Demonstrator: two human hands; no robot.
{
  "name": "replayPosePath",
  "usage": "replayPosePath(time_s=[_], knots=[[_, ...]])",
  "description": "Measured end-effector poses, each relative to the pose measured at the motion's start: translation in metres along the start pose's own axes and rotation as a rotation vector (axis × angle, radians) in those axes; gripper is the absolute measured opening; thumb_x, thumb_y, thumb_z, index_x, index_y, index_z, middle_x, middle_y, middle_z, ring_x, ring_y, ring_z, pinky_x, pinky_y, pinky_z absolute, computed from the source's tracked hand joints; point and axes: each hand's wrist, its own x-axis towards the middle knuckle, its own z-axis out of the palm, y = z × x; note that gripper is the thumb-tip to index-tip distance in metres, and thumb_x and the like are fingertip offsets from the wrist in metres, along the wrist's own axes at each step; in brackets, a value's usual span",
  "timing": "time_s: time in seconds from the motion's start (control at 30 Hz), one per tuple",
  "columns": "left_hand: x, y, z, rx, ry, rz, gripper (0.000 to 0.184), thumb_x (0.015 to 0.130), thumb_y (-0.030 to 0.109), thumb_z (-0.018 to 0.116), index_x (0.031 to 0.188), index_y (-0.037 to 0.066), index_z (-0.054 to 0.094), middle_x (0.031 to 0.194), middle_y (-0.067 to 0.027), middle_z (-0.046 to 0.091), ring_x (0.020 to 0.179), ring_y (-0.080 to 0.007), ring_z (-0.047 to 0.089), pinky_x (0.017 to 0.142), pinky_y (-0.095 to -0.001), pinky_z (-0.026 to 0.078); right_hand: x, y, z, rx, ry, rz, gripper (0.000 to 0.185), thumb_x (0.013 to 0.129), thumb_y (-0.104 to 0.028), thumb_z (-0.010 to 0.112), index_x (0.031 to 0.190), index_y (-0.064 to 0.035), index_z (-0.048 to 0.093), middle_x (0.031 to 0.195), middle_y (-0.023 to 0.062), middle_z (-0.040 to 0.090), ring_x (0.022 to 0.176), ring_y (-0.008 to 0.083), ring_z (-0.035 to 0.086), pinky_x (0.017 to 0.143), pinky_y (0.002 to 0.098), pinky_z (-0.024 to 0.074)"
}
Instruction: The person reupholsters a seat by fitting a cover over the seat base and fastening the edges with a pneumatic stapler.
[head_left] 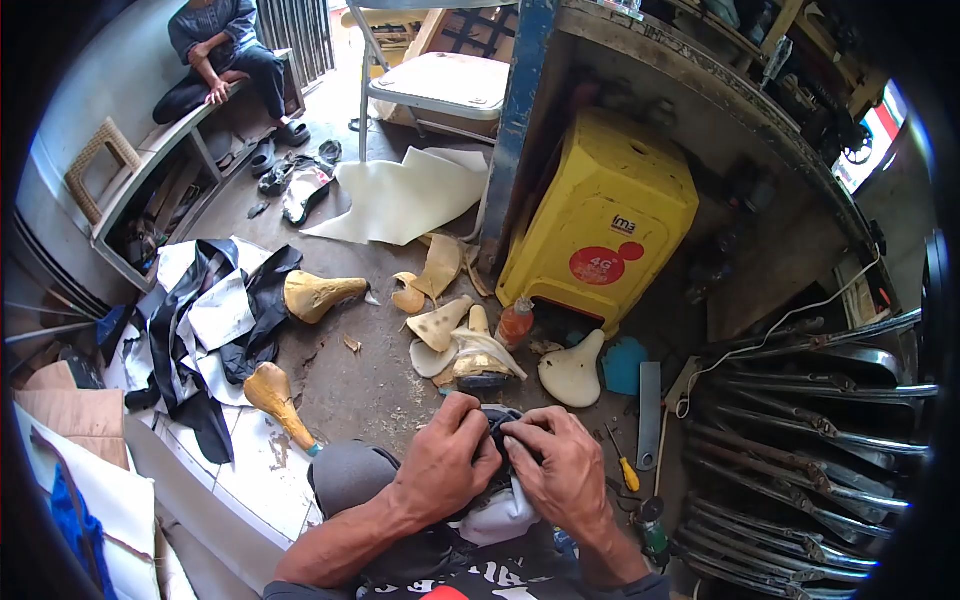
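The left hand [450,452] and the right hand [560,465] are both closed, fingertips pinching a dark cloth [497,418] in front of the person's shirt [430,575], with white material [498,522] just below it. The work in hand looks partway through: the cloth is gathered at the fingers, but the hands hide whether any edge is fixed down. On the floor [345,410] ahead, a yellowish seat [322,297] beside black and white scraps [220,315] and a white seat [572,372] near the yellow stool [620,180] are bare of cloth and look unfinished.
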Motion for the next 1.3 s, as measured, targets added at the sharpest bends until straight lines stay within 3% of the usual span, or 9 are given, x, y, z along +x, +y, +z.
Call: replayPosePath(time_s=[0.37,0.47,0.63,0.67,0.8,0.87,1.3], knots=[[0.002,-0.009,0.011,-0.007,0.061,0.090,0.020,0.079,-0.002,0.074,0.094,-0.004,0.061,0.105,-0.0199,0.058,0.089,-0.0379,0.065,0.074,-0.0442,0.056,-0.012,0.005,0.022,0.072,0.109,0.067,0.024,0.092,-0.009,0.072,0.115,-0.0036,0.078,0.120,0.0148,0.067,0.110,0.0351,0.063,0.098,0.0441,0.0510],[0.001,-0.011,0.011,-0.014,0.047,0.079,0.020,0.079,-0.002,0.074,0.094,-0.004,0.061,0.105,-0.0199,0.057,0.089,-0.0379,0.065,0.075,-0.0442,0.056,-0.007,0.015,0.019,0.132,0.079,0.039,0.026,0.092,-0.009,0.071,0.116,-0.0024,0.079,0.118,0.0143,0.066,0.109,0.0314,0.066,0.096,0.0405,0.0528],[0.000,-0.010,0.012,-0.017,0.039,0.092,0.019,0.080,-0.002,0.074,0.093,-0.004,0.060,0.105,-0.0194,0.057,0.089,-0.0376,0.065,0.075,-0.0443,0.056,-0.008,0.031,0.018,0.433,-0.015,0.181,0.017,0.091,-0.007,0.071,0.106,-0.0002,0.077,0.115,0.0139,0.067,0.106,0.0269,0.068,0.093,0.0364,0.0539],[0.000,-0.010,0.012,-0.025,0.039,0.082,0.019,0.080,-0.002,0.074,0.093,-0.004,0.060,0.104,-0.0192,0.057,0.088,-0.0375,0.065,0.075,-0.0444,0.056,-0.007,0.030,0.021,0.361,0.083,0.093,0.016,0.090,-0.006,0.074,0.104,-0.0004,0.076,0.111,0.0139,0.071,0.101,0.0239,0.071,0.087,0.0351,0.0562],[0.002,-0.009,0.014,-0.037,0.039,0.088,0.018,0.080,-0.003,0.073,0.092,-0.003,0.060,0.103,-0.0186,0.057,0.088,-0.0372,0.065,0.075,-0.0446,0.056,0.000,0.013,0.014,0.227,0.140,0.110,0.018,0.088,-0.006,0.078,0.105,-0.0011,0.076,0.106,0.0143,0.074,0.094,0.0256,0.074,0.081,0.0352,0.0588],[0.003,-0.009,0.015,-0.043,0.035,0.092,0.018,0.080,-0.002,0.073,0.092,-0.003,0.060,0.102,-0.0187,0.057,0.088,-0.0371,0.065,0.075,-0.0446,0.056,0.003,0.019,0.013,0.069,0.116,-0.064,0.022,0.088,-0.006,0.080,0.109,-0.0019,0.076,0.101,0.0142,0.075,0.088,0.0292,0.076,0.077,0.0371,0.0608],[0.008,-0.020,0.017,-0.086,0.024,0.137,0.019,0.080,0.000,0.074,0.093,-0.003,0.060,0.102,-0.0193,0.058,0.087,-0.0368,0.065,0.075,-0.0444,0.057,0.012,0.021,0.027,-0.210,0.031,-0.101,0.026,0.084,-0.005,0.078,0.109,-0.0014,0.068,0.100,0.0155,0.072,0.091,0.0336,0.074,0.076,0.0411,0.0615]])
